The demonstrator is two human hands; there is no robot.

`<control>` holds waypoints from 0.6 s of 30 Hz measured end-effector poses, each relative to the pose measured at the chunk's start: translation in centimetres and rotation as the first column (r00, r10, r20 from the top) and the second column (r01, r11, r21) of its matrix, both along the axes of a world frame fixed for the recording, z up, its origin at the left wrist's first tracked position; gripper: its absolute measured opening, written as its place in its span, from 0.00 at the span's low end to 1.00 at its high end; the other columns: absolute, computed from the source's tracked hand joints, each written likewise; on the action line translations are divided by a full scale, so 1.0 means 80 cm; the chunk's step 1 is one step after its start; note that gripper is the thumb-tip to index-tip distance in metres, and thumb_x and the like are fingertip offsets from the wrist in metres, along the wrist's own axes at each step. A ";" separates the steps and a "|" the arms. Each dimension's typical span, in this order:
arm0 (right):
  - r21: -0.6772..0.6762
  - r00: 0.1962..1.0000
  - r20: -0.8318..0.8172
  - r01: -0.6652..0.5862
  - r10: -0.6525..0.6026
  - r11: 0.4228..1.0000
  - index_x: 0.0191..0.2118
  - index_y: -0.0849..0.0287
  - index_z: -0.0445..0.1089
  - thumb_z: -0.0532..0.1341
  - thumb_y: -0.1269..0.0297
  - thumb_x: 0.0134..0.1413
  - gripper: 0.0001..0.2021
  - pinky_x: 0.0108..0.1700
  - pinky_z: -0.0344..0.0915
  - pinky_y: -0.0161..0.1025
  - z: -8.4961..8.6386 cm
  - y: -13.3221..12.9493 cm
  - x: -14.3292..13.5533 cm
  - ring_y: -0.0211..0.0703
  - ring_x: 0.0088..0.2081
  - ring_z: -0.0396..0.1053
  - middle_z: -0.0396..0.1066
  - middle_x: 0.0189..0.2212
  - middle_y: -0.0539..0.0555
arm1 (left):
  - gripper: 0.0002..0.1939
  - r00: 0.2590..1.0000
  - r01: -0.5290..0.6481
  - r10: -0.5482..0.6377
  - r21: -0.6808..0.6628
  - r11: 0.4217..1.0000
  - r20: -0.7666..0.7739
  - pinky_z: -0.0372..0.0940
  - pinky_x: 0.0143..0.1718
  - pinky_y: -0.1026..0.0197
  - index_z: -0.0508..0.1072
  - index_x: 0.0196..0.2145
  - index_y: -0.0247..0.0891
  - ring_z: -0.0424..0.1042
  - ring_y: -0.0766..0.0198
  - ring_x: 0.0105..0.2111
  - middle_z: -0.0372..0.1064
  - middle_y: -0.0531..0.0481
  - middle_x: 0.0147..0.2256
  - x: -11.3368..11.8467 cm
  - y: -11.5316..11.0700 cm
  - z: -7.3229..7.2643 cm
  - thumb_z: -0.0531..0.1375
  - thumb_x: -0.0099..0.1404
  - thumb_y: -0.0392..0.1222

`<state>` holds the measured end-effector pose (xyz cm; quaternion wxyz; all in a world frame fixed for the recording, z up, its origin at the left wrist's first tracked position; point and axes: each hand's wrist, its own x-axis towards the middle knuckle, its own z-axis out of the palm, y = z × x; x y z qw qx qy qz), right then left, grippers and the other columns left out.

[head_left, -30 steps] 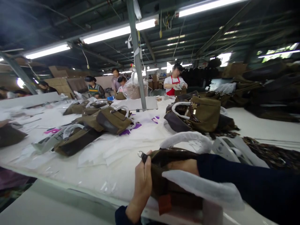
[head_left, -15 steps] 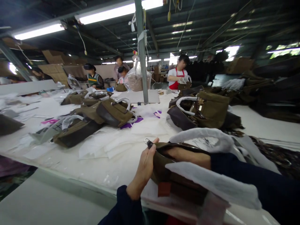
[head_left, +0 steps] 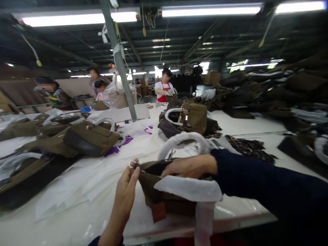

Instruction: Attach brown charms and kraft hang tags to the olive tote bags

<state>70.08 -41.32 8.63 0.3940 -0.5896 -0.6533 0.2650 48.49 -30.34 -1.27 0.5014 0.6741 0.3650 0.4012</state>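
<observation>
An olive-brown handbag stands at the table's near edge, its zipped top open and both handles wrapped in white material. My left hand pinches the bag's left top corner, beside a metal ring on a dark tab. Reaching into the opening from the right, my right hand has its fingertips hidden inside the bag. Whether it holds anything cannot be seen. A reddish-brown patch shows low on the bag's near side.
Wrapped-handle bags lie at the left, another bag stands beyond mine. White sheets and dark chain-like pieces cover parts of the table. A metal post rises midway. People work behind; a large bag pile is at right.
The view has turned to the right, so the scene sits further left. My right hand has drawn partly back out of the bag; its back now shows above the opening. My left hand keeps the corner.
</observation>
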 end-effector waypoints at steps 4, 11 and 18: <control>-0.079 0.987 0.143 0.082 -0.070 0.994 0.45 0.59 0.74 0.58 0.59 0.62 0.13 0.30 0.63 0.30 0.010 -0.098 0.046 0.36 0.32 0.71 0.74 0.32 0.49 | 0.23 0.976 -0.154 0.201 0.381 0.912 -0.088 0.64 0.53 0.51 0.69 0.53 0.45 0.70 0.54 0.49 0.69 0.48 0.53 -0.012 0.000 0.027 0.60 0.63 0.55; -0.148 0.772 -0.158 0.598 -0.616 0.787 0.52 0.58 0.61 0.60 0.49 0.58 0.23 0.22 0.60 0.31 -0.125 -0.202 0.071 0.37 0.23 0.66 0.69 0.24 0.47 | 0.15 0.567 0.765 -0.534 0.160 0.624 -0.627 0.67 0.42 0.62 0.76 0.46 0.45 0.73 0.57 0.41 0.75 0.49 0.42 0.051 0.002 0.113 0.57 0.65 0.50; -0.067 0.659 -0.657 0.432 -0.365 0.900 0.39 0.58 0.64 0.64 0.54 0.55 0.14 0.15 0.52 0.25 -0.133 -0.158 0.053 0.29 0.14 0.57 0.65 0.17 0.42 | 0.18 0.084 0.875 -0.849 -0.369 0.314 -0.521 0.61 0.23 0.65 0.75 0.45 0.39 0.67 0.66 0.23 0.72 0.52 0.30 0.187 -0.044 0.089 0.58 0.64 0.52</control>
